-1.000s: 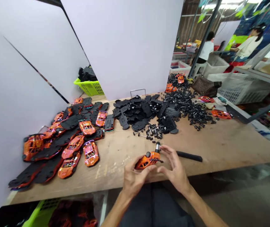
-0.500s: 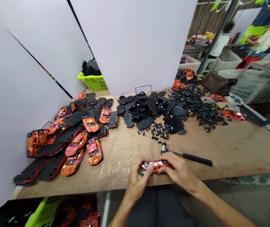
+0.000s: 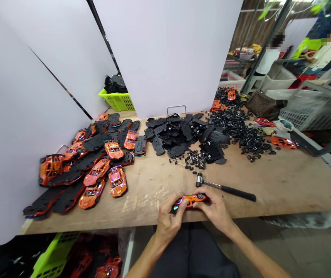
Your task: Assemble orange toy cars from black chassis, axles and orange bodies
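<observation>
An orange toy car (image 3: 190,200) lies on its side between my two hands at the table's front edge, wheels toward the far side. My left hand (image 3: 169,216) grips its left end, thumb pressed on the body. At the other end my right hand (image 3: 213,208) pinches the car near a wheel. Just beyond my fingers rests a hammer (image 3: 226,189) with a black handle, its head to the left. Behind it are loose wheel axles (image 3: 194,160) and a heap of black car bases (image 3: 177,133).
Orange toy cars (image 3: 118,181) are piled at the left, several upside down. More axles (image 3: 240,123) spread over the back right. A green crate (image 3: 116,101) stands behind; another green crate (image 3: 52,255) is below the table. White panels (image 3: 168,58) border the back. Two people are at the far right.
My hands still hold the car in nearly the same place, with my right hand shifted slightly left. The whole view has turned a little; the hammer and piles lie as before.
</observation>
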`<state>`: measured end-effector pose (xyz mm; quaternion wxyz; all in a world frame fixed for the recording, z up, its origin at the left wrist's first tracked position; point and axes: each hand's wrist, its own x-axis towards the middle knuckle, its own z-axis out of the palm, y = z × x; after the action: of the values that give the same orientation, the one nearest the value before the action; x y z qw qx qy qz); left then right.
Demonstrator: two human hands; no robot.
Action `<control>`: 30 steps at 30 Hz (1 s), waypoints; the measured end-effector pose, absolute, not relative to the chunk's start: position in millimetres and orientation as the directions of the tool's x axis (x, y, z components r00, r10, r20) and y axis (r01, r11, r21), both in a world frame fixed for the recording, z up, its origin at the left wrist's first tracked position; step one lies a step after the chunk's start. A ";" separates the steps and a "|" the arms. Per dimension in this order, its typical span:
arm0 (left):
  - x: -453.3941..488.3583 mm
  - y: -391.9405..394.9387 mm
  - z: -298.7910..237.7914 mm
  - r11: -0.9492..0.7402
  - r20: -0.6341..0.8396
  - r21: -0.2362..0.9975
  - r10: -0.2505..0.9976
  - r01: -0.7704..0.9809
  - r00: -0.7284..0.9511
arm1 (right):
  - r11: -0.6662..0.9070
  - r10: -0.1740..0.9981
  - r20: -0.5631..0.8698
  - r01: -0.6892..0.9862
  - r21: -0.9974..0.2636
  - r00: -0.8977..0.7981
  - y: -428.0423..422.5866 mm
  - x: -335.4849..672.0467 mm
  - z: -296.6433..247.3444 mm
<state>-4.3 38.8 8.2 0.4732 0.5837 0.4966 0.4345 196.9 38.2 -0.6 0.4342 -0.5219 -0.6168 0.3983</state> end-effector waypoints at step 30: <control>3.0 -10.1 1.1 0.784 -0.375 -0.377 0.358 -0.494 0.855 | 0.562 0.815 0.212 0.647 -0.515 -0.540 26.7 255.5 51.7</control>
<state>3.0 -10.1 1.1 0.9336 -0.2367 0.1429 0.2281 255.5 26.7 51.7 0.2191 -0.4268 -0.8562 0.1916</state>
